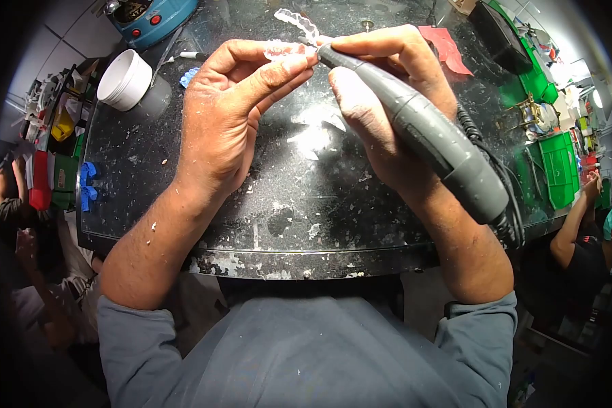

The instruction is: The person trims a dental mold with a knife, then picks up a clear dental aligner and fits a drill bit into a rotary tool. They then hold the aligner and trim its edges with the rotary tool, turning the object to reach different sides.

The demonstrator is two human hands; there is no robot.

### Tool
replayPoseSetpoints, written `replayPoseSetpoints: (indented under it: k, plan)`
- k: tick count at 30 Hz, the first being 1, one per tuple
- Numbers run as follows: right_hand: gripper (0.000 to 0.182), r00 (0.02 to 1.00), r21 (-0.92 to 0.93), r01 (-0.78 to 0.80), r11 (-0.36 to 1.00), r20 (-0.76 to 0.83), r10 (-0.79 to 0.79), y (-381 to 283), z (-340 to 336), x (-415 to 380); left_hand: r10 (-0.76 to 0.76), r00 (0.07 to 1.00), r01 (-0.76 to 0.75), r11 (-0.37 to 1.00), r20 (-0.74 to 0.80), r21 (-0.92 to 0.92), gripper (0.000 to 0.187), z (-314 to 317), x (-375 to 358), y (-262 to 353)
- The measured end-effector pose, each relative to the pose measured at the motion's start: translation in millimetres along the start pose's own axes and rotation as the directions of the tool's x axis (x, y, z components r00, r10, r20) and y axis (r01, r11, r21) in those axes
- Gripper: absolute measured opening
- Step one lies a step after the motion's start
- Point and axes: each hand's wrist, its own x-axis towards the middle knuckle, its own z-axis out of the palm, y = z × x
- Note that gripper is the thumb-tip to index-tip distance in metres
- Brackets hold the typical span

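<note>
A clear plastic dental aligner point(298, 22) is pinched between the thumb and fingers of my left hand point(217, 115), with one arm of its curve sticking up beyond the fingertips. My right hand point(387, 81) grips a grey rotary handpiece point(432, 129) like a pen, its rear end sloping down over my right forearm. The handpiece's nose meets the aligner close to my left fingertips; the exact contact of the bit is too small to make out. White dust coats my right thumb.
A white tub point(125, 80) and a blue machine with red knobs point(149, 20) stand at the back left. Blue scraps point(88, 185) lie on the left. Red paper point(446, 49), a black cable point(506, 177) and green bins point(557, 170) are on the right. People sit at both sides.
</note>
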Motion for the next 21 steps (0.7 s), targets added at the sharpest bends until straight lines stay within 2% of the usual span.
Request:
replayPoseSetpoints:
  k: [2, 6, 8, 10, 15, 17, 21]
  plan:
    - [0.025, 1.0, -0.001, -0.021, 1.0, 0.002, 0.021, -1, 3, -1, -0.016, 0.999, 0.016, 1.0, -0.05, -0.004, 0.014, 1, -1, -1]
    - [0.027, 0.999, 0.008, -0.053, 0.999, 0.01, 0.053, -3, 5, -2, -0.017, 0.998, 0.016, 0.999, -0.058, -0.028, 0.014, 0, -2, -3]
    - [0.028, 0.998, 0.011, -0.062, 0.998, 0.022, 0.062, -4, 5, -2, -0.016, 0.994, 0.019, 0.999, -0.109, 0.027, 0.013, 4, -3, -1]
    - [0.029, 0.997, -0.037, -0.075, 0.997, 0.023, 0.076, -5, 6, -2, 0.0, 0.993, 0.005, 0.999, -0.115, 0.043, 0.013, 4, -4, -4]
    - [0.03, 0.999, -0.002, -0.027, 1.0, 0.024, 0.027, -6, 12, -3, 0.038, 0.992, -0.028, 0.996, -0.118, 0.081, 0.013, 2, -5, -6]
    - [0.031, 0.996, 0.0, -0.082, 0.997, 0.018, 0.082, -7, 15, -4, 0.04, 0.993, -0.027, 0.994, -0.115, 0.108, 0.012, 1, -5, -6]
    - [0.03, 0.996, 0.032, -0.08, 0.996, 0.03, 0.079, -9, 15, -5, 0.041, 0.991, -0.027, 0.993, -0.126, 0.117, 0.011, 2, -6, -6]
